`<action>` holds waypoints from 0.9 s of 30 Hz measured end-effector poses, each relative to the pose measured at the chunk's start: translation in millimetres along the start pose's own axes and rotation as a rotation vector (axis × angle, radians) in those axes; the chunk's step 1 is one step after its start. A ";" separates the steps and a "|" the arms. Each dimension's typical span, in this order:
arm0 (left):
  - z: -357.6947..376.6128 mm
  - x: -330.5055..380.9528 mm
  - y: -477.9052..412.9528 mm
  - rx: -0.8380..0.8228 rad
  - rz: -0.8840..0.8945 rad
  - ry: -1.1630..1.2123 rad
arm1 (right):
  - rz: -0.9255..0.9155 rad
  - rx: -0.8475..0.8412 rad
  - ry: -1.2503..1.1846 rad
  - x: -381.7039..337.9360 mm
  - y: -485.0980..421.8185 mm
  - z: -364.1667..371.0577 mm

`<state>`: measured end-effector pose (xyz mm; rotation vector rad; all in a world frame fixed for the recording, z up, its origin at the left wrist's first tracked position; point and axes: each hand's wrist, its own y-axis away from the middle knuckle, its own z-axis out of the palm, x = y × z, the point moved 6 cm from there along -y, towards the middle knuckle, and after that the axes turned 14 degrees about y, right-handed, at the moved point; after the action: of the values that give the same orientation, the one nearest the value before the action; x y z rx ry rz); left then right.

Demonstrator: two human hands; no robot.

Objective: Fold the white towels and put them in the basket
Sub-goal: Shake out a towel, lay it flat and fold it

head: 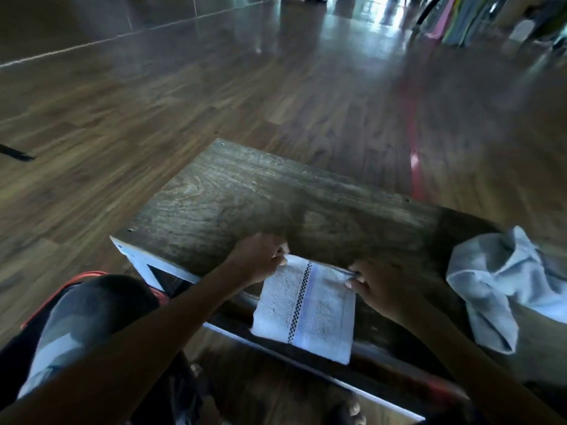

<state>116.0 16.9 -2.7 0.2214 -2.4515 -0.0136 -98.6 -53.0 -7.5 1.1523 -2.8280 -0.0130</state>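
left hand (pixel 260 259), right hand (pixel 382 286) grip pinching folded towel (pixel 306 311) far corners; towel overhangs table (pixel 245 191) near edge.

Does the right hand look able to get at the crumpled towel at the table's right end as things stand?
Probably yes, once it lets go: the right hand pinches a corner of the striped towel, but the crumpled towel lies to its right on the table with only bare wood between.

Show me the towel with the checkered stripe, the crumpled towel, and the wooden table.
checkered towel (pixel 328 311): head view, flat face right of the stripe
crumpled towel (pixel 503 280): head view, its bunched middle
wooden table (pixel 245 194): head view, bare top toward the far edge
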 end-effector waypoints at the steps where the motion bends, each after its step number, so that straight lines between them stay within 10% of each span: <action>1: 1.8 3.3 -1.5 0.013 0.010 -0.011 | 0.031 0.045 -0.046 2.0 3.5 -0.2; 27: 6.0 -11.9 -4.7 0.099 0.082 0.419 | 0.059 0.182 -0.253 19.4 -1.8 7.8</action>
<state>122.1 13.9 -15.2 0.1484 -2.0432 0.1734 -111.8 -68.0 -13.9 1.1761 -3.1412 0.1124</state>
